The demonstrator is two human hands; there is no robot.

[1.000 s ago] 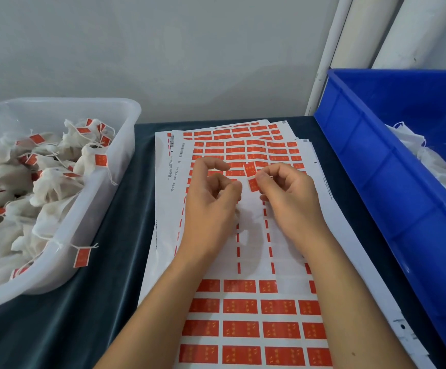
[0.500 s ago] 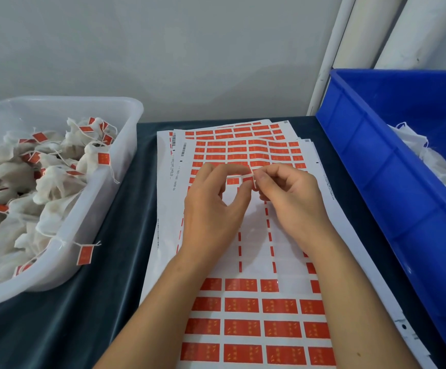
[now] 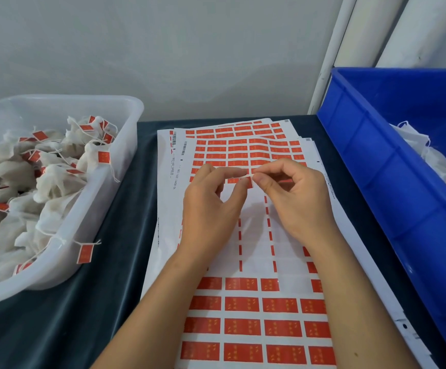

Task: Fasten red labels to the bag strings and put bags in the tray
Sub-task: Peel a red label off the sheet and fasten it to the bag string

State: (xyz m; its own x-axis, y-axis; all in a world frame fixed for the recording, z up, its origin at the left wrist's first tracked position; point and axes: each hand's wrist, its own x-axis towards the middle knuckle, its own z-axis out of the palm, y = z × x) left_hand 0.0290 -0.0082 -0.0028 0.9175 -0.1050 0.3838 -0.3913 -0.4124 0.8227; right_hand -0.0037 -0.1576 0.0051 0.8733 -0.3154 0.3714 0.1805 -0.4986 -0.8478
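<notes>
**Red label pinched between both hands above the sheets**

The left hand (image 3: 211, 206) and right hand (image 3: 296, 198) meet fingertip to fingertip, both pinching one small red label (image 3: 249, 182), its long axis tilted toward upright, above the label sheets (image 3: 245, 304). The clear tray (image 3: 126, 166) of tagged bags (image 3: 56, 182) sits left; a blue bin (image 3: 392, 187) borders the right, dark worktop (image 3: 126, 262) between.

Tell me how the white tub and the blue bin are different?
The clear white tub sits left of the label sheets; the blue bin sits right. The tub's bags carry red labels; the bin's white bags show none. The tub looks fuller. Both hold white bags.
</notes>
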